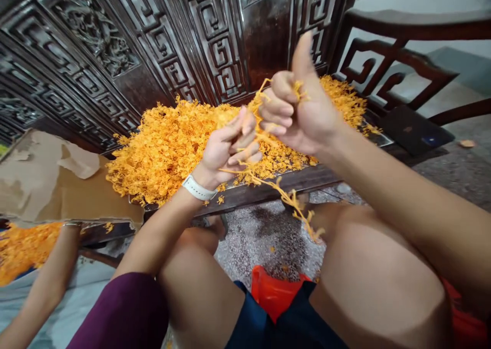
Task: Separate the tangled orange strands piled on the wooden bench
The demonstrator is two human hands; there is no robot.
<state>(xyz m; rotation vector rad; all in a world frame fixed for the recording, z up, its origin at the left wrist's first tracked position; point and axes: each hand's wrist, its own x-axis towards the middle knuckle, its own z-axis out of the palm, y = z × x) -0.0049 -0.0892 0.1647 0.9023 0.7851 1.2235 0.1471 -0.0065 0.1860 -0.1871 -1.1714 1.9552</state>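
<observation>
My left hand (232, 144), with a white watch band (198, 187) at the wrist, pinches an orange plastic strand. The strand (290, 199) hangs from it to the lower right, over the gap between my knees, and bears small branching pieces. My right hand (293, 106) is beside it, fingers curled around some orange bits and the thumb raised. Thin orange stems run between the two hands. Just behind them lies a big pile of small orange plastic pieces (164, 144) on a dark wooden bench (307, 179).
A carved dark wood backrest (264, 47) rises behind the pile. At left stands a torn cardboard piece (76, 185), with another person's arm (57, 272) below it near more orange pieces (26, 252). A dark phone-like device (416, 129) lies at right. Something red (274, 290) is beneath me.
</observation>
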